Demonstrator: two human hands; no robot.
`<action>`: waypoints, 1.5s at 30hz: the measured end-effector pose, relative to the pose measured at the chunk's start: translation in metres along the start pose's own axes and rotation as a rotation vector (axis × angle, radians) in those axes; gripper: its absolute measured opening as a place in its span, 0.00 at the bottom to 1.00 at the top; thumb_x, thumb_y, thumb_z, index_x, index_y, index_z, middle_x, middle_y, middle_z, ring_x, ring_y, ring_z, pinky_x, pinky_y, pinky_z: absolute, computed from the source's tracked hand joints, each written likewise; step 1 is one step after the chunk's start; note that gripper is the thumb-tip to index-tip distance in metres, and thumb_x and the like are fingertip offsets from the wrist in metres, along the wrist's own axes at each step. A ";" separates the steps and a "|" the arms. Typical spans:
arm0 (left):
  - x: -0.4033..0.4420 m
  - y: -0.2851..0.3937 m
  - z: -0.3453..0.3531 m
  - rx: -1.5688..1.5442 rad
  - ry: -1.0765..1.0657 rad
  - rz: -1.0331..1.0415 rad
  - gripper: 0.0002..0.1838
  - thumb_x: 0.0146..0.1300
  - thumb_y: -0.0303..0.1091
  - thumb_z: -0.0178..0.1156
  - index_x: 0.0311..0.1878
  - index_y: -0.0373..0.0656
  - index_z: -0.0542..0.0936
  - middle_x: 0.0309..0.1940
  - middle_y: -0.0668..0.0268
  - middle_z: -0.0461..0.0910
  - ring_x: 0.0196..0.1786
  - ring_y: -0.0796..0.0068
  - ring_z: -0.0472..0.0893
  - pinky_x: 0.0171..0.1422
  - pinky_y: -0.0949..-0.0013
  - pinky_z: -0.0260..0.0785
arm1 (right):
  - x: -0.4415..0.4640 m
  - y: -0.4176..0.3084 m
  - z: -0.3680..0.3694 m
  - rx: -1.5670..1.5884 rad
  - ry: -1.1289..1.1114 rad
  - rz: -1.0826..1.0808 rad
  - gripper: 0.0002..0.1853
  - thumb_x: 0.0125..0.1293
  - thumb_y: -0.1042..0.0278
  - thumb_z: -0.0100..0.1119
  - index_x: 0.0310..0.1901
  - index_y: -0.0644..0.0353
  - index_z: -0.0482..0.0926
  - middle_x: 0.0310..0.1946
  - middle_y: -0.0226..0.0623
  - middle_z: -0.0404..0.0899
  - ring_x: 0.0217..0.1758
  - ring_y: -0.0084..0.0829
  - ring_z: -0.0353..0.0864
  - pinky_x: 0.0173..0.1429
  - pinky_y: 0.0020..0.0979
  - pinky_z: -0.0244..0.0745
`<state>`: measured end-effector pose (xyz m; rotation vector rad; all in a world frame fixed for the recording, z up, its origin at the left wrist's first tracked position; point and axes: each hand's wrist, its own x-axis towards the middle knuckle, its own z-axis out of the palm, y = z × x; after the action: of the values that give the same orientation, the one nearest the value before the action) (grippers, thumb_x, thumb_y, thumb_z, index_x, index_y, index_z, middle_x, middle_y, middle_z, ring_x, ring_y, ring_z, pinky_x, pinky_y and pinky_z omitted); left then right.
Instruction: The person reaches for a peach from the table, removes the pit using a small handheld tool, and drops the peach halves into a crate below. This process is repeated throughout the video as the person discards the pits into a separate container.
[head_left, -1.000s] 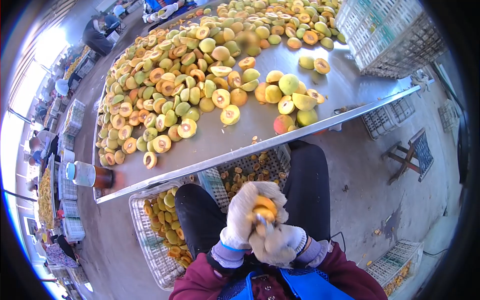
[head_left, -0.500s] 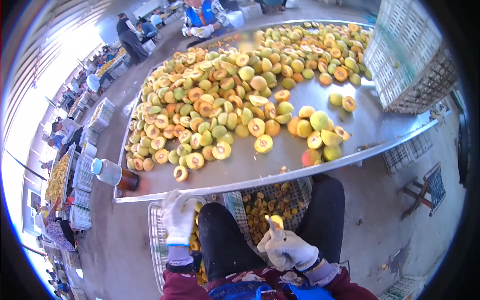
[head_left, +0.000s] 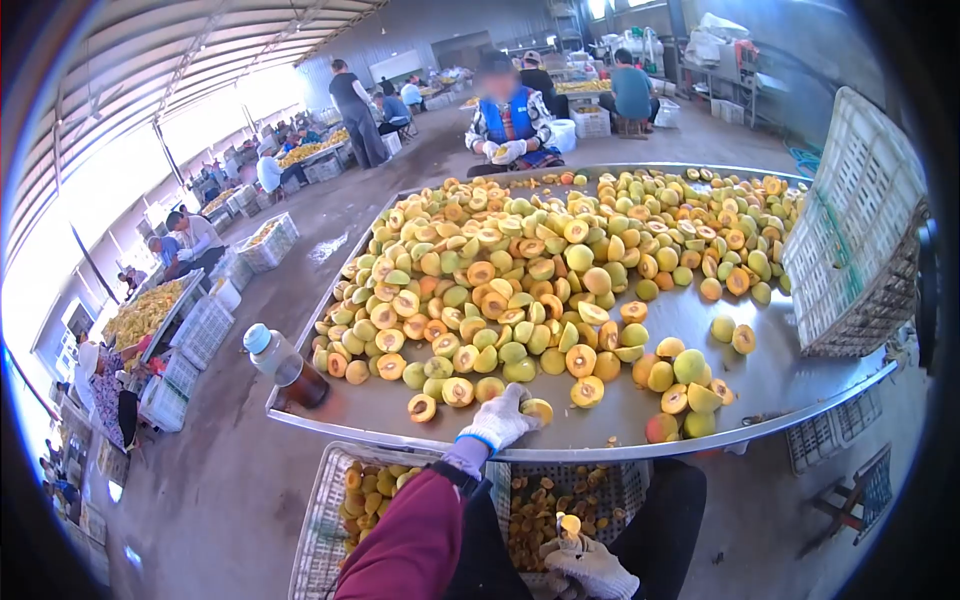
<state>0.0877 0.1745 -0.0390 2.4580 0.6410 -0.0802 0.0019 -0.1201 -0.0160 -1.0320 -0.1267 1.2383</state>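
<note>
My gloved left hand point(head_left: 500, 417) reaches over the near edge of the metal table, its fingers closed around an apricot half point(head_left: 539, 411). Low in front of my lap, my gloved right hand point(head_left: 592, 570) grips a small metal tool whose kind I cannot make out, with a yellow-orange piece of fruit point(head_left: 570, 525) at its tip. A large heap of whole and halved apricots point(head_left: 480, 270) covers much of the table point(head_left: 620, 405); some halves show brown pits. Below my right hand, a crate point(head_left: 632, 485) contains small brown pieces, seemingly pits. A white crate point(head_left: 312, 520) with apricot pieces stands at left.
A bottle of dark liquid point(head_left: 287, 365) stands at the table's left corner. A tall white crate point(head_left: 855, 230) leans at the right end. Across the table sits a person in a blue vest point(head_left: 510, 120). A folding stool point(head_left: 850, 495) stands on the floor at right.
My left hand has moved from above the left crate up onto the table and closed on an apricot half. The view has tilted up; my right hand stays low with the tool.
</note>
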 end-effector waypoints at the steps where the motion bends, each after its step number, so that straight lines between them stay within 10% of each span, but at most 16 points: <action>1: -0.009 0.001 0.000 -0.193 0.007 -0.051 0.32 0.52 0.45 0.72 0.58 0.45 0.72 0.48 0.56 0.81 0.53 0.60 0.80 0.60 0.62 0.70 | 0.002 0.008 -0.004 -0.006 -0.005 -0.005 0.16 0.65 0.65 0.63 0.52 0.54 0.75 0.25 0.26 0.75 0.20 0.18 0.71 0.23 0.21 0.65; 6: -0.093 0.034 -0.003 -1.284 -0.118 0.146 0.27 0.56 0.29 0.71 0.56 0.37 0.69 0.44 0.61 0.79 0.46 0.75 0.79 0.51 0.72 0.73 | 0.012 0.032 -0.015 -0.070 0.019 -0.170 0.17 0.66 0.64 0.63 0.55 0.54 0.73 0.32 0.26 0.78 0.27 0.19 0.75 0.30 0.21 0.70; 9: -0.134 0.059 0.022 -0.719 -0.114 0.439 0.25 0.56 0.33 0.72 0.54 0.41 0.72 0.47 0.62 0.79 0.47 0.74 0.80 0.52 0.67 0.74 | 0.024 0.041 -0.013 -0.798 0.143 -0.522 0.19 0.68 0.62 0.60 0.59 0.49 0.72 0.40 0.30 0.80 0.34 0.34 0.78 0.41 0.29 0.74; 12: -0.145 0.071 0.034 -0.386 0.096 0.205 0.25 0.55 0.43 0.72 0.51 0.41 0.76 0.41 0.56 0.80 0.43 0.69 0.81 0.50 0.67 0.74 | 0.024 0.033 0.000 -0.984 0.456 -0.172 0.20 0.62 0.54 0.65 0.49 0.56 0.78 0.26 0.39 0.81 0.25 0.37 0.83 0.27 0.37 0.74; 13: -0.143 0.075 0.027 -0.467 0.123 0.106 0.24 0.55 0.41 0.72 0.50 0.39 0.77 0.39 0.57 0.81 0.42 0.71 0.81 0.48 0.67 0.75 | 0.000 0.005 0.016 -1.355 0.421 -0.569 0.17 0.59 0.49 0.64 0.40 0.51 0.77 0.26 0.42 0.80 0.22 0.43 0.81 0.23 0.39 0.75; 16: -0.135 0.059 0.025 -1.214 0.015 -0.046 0.23 0.62 0.31 0.64 0.58 0.38 0.70 0.45 0.64 0.79 0.43 0.75 0.80 0.47 0.73 0.76 | -0.004 0.017 0.019 -1.185 0.489 -0.477 0.17 0.58 0.50 0.64 0.42 0.50 0.75 0.25 0.43 0.80 0.30 0.45 0.83 0.26 0.45 0.74; 25: -0.172 0.066 0.008 -1.516 -0.072 -0.024 0.19 0.64 0.27 0.62 0.56 0.43 0.69 0.52 0.61 0.78 0.49 0.72 0.79 0.51 0.68 0.77 | -0.015 0.002 0.011 -0.980 0.483 -0.282 0.21 0.59 0.47 0.63 0.46 0.50 0.72 0.24 0.44 0.81 0.29 0.51 0.82 0.32 0.48 0.75; 32: -0.170 0.085 0.023 -0.536 0.204 0.633 0.23 0.59 0.33 0.70 0.55 0.42 0.72 0.46 0.58 0.80 0.46 0.68 0.81 0.53 0.65 0.75 | -0.015 -0.007 0.017 -1.130 0.366 -0.089 0.25 0.59 0.40 0.60 0.49 0.49 0.73 0.28 0.45 0.82 0.35 0.50 0.83 0.39 0.47 0.77; 40: -0.157 0.087 0.045 -0.157 0.292 0.481 0.25 0.59 0.40 0.68 0.56 0.44 0.72 0.45 0.52 0.81 0.46 0.49 0.83 0.49 0.57 0.76 | -0.009 0.013 0.011 -1.124 0.532 -0.174 0.23 0.56 0.45 0.67 0.45 0.52 0.75 0.29 0.40 0.82 0.35 0.47 0.83 0.38 0.42 0.77; 45: -0.152 0.077 0.036 -0.748 0.047 0.143 0.22 0.63 0.37 0.65 0.58 0.45 0.72 0.45 0.62 0.80 0.48 0.68 0.82 0.50 0.65 0.75 | -0.016 0.000 0.020 -1.154 0.583 -0.240 0.23 0.54 0.47 0.68 0.45 0.52 0.75 0.28 0.41 0.82 0.34 0.46 0.84 0.37 0.40 0.77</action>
<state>-0.0074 0.0350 0.0021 1.7726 0.4089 0.2354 -0.0159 -0.1215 0.0019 -2.2496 -0.5274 0.5273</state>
